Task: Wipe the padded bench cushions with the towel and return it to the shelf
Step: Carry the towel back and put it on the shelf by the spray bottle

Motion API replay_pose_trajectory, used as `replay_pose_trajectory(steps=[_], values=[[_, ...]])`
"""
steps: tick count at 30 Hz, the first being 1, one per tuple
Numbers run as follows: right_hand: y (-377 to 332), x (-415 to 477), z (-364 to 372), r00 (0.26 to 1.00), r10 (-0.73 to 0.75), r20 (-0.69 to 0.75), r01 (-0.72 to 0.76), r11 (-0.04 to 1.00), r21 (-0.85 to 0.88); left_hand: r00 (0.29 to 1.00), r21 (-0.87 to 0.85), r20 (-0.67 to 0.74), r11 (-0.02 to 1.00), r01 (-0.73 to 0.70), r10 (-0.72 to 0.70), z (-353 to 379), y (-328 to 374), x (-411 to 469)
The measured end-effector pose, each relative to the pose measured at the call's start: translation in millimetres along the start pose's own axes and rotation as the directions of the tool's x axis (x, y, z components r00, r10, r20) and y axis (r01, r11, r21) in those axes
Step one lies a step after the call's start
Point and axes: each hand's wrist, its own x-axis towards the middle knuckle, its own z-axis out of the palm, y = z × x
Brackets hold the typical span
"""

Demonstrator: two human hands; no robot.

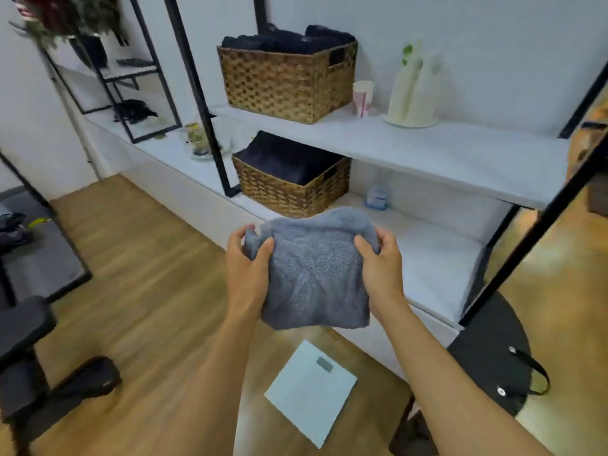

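So from where I'm watching, both hands have the gray towel (317, 271), folded into a thick chunk and held up in the air in front of the shelf (437, 153). The left hand (246, 268) has its grip clamped on the towel's left edge, thumb on top and fingers tucked behind. The right hand (381, 261) does the same on the right edge, thumb pressing into the top face. The towel isn't touching anything but the hands; it hangs just above the low white ledge (431, 258) at the bottom of the shelving unit.

Behind it, a wicker basket (292, 189) with dark towels sits on that low ledge, and a second wicker basket (286, 80) of dark towels sits on the shelf above, beside a paper cup (363, 97) and a cream-colored ornament (414, 90). Down on the wooden floor (141, 258) a white bathroom scale (309, 393) lies right under my arms. The padded bench (23, 327) is way off at the left edge, well apart from the towel, only partly in frame.
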Motion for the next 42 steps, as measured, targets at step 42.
replay_pose_trajectory(steps=[42], values=[[329.3,478.3,-123.1,0.963,-0.266,-0.042,0.007,0.179,-0.984,0.729,0.432,0.672,0.730,-0.529,0.131,564.0,-284.5,243.0]])
